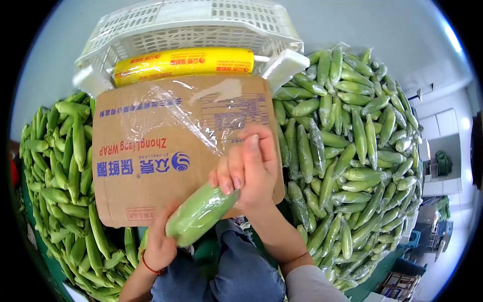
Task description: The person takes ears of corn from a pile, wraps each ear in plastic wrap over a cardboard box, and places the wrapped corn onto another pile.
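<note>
A green ear of corn in its husk (201, 214), shiny with film, lies tilted between my two hands above my lap. My left hand (160, 240), with a red cord at the wrist, is closed round its lower end. Curled over the upper end is my right hand (251, 173), its fingertips pressed on the corn; whether it also pinches film is hidden. Clear cling film (188, 121) stretches over the cardboard box (113, 186) towards my right hand. Behind the box, a yellow roll of cling film (183, 63) sits on a rod.
A white plastic crate (201, 27) stands at the back, with the roll along its front. Unwrapped ears of corn (75, 141) are heaped at the left. Film-wrapped ears (357, 186) form a large pile at the right. White shelving (443, 151) is farther right.
</note>
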A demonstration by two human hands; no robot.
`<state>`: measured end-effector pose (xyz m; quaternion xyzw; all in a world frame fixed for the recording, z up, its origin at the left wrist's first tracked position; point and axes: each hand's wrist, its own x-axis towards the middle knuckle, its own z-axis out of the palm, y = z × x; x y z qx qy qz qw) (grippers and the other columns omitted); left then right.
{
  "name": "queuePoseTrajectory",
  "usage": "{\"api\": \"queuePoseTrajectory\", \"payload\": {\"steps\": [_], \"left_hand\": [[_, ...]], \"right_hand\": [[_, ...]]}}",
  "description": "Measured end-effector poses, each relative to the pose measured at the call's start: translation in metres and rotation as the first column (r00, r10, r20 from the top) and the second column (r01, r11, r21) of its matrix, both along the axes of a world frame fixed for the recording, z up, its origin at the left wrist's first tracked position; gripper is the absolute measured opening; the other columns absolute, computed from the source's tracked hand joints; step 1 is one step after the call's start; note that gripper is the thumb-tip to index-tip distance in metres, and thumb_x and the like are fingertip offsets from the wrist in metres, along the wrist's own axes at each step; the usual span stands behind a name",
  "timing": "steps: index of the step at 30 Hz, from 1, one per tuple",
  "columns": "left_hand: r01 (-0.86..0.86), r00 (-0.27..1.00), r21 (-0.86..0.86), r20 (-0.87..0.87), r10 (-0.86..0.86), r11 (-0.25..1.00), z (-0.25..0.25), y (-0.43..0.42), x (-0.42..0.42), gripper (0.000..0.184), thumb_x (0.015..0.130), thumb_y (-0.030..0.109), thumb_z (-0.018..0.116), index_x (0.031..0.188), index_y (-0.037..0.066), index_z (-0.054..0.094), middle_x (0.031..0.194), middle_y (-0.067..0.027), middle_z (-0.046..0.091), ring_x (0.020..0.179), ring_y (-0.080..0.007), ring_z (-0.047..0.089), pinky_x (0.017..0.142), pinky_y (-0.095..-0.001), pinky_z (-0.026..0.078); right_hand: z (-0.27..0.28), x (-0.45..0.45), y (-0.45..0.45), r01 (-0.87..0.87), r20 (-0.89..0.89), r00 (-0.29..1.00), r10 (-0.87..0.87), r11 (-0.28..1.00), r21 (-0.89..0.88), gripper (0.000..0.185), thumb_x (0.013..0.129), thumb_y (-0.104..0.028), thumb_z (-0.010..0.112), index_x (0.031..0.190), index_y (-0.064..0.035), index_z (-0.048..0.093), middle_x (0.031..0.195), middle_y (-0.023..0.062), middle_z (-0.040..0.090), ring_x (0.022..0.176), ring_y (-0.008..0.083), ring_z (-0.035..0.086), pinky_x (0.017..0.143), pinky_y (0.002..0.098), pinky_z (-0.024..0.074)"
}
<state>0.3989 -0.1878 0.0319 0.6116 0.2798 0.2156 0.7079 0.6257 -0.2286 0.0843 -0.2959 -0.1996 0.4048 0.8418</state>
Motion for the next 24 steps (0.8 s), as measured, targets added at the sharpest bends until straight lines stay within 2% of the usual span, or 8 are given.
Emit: {"api": "queuePoseTrajectory", "payload": {"steps": [1, 4, 7, 10, 12, 15, 22, 24], "left_hand": [[0.015, 0.998, 0.112, 0.056, -0.022, 0.994, 0.012, -0.003, 0.006, 0.07, 0.083, 0.03, 0.073, 0.136, -0.007, 0.046, 0.125, -0.0207, 0.057, 0.111, -0.0314, 0.058, 0.097, -0.0392, 0.044], [0.179, 0.978, 0.594, -0.022, -0.207, 0.784, 0.02, 0.023, 0.031, 0.072, 0.08, 0.031, 0.075, 0.137, -0.002, 0.047, 0.12, -0.0222, 0.058, 0.108, -0.0346, 0.059, 0.092, -0.0401, 0.047], [0.376, 0.927, 0.621, -0.268, -0.264, 0.688, 0.033, 0.012, 0.072, 0.074, 0.08, 0.039, 0.075, 0.139, 0.003, 0.047, 0.127, -0.0229, 0.051, 0.109, -0.0382, 0.057, 0.093, -0.0427, 0.047], [0.423, 0.905, 0.781, -0.337, -0.26, 0.459, 0.029, 0.014, 0.077, 0.063, 0.078, 0.028, 0.075, 0.134, 0.009, 0.053, 0.133, -0.0215, 0.048, 0.113, -0.0401, 0.054, 0.096, -0.0465, 0.046], [0.399, 0.915, 0.844, -0.338, -0.221, 0.358, 0.018, 0.025, 0.056, 0.06, 0.077, 0.025, 0.076, 0.132, 0.011, 0.056, 0.133, -0.0205, 0.048, 0.115, -0.0392, 0.054, 0.096, -0.0454, 0.046], [0.331, 0.93, 0.795, -0.367, -0.032, 0.509, -0.002, 0.023, 0.015, 0.053, 0.075, 0.014, 0.073, 0.126, 0.007, 0.059, 0.127, -0.0178, 0.054, 0.114, -0.0367, 0.054, 0.095, -0.0438, 0.046], [0.285, 0.913, 0.83, -0.388, 0.129, 0.479, -0.016, 0.026, 0.006, 0.042, 0.074, 0.007, 0.069, 0.116, 0.006, 0.063, 0.121, -0.0132, 0.058, 0.111, -0.034, 0.055, 0.093, -0.0437, 0.044], [0.297, 0.901, 0.866, -0.394, 0.181, 0.403, -0.018, 0.022, 0.017, 0.04, 0.075, 0.008, 0.068, 0.115, 0.009, 0.065, 0.12, -0.0106, 0.058, 0.109, -0.0322, 0.055, 0.091, -0.0431, 0.042]], "right_hand": [[0.005, 0.0, 0.002, 0.028, 0.006, 1.0, -0.028, 0.999, -0.02, 0.025, 0.103, -0.021, 0.045, 0.126, -0.0098, 0.042, 0.055, 0.0008, 0.04, 0.043, 0.0143, 0.045, 0.055, 0.0379, 0.0517], [0.001, 0.001, 0.002, 0.168, -0.013, 0.986, -0.168, 0.985, -0.038, 0.04, 0.101, -0.036, 0.05, 0.131, -0.0135, 0.039, 0.067, 0.0044, 0.051, 0.055, 0.0184, 0.055, 0.058, 0.0395, 0.0555], [-0.039, -0.036, -0.032, 0.305, 0.106, 0.952, -0.287, 0.918, -0.253, 0.057, 0.092, -0.038, 0.063, 0.137, -0.0151, 0.035, 0.094, 0.013, 0.06, 0.078, 0.0244, 0.064, 0.068, 0.0417, 0.0589], [-0.073, 0.029, -0.103, 0.194, 0.261, 0.962, -0.079, 0.872, -0.45, 0.072, 0.09, -0.022, 0.062, 0.148, -0.0156, 0.021, 0.112, 0.02, 0.059, 0.09, 0.0283, 0.066, 0.07, 0.0426, 0.0595], [-0.05, 0.098, -0.118, 0.477, 0.389, 0.879, -0.277, 0.481, -0.735, 0.079, 0.088, -0.01, 0.062, 0.151, -0.0148, 0.015, 0.105, 0.0198, 0.063, 0.083, 0.0285, 0.067, 0.066, 0.0392, 0.0587], [-0.077, 0.247, -0.185, 0.754, 0.773, 0.607, 0.186, 0.171, -0.634, 0.084, 0.079, -0.024, 0.076, 0.147, -0.0055, 0.031, 0.131, 0.0248, 0.053, 0.104, 0.0359, 0.061, 0.086, 0.0413, 0.0517], [-0.17, 0.301, -0.205, 0.645, 0.671, 0.51, 0.539, 0.277, -0.712, 0.083, 0.07, -0.044, 0.081, 0.136, -0.0084, 0.047, 0.14, 0.0265, 0.044, 0.126, 0.0425, 0.046, 0.104, 0.0494, 0.0384], [-0.15, 0.259, -0.192, 0.754, 0.41, 0.374, 0.832, -0.015, -0.657, 0.08, 0.068, -0.046, 0.081, 0.135, -0.0174, 0.049, 0.144, 0.0266, 0.038, 0.127, 0.0465, 0.042, 0.102, 0.0552, 0.037]]}}
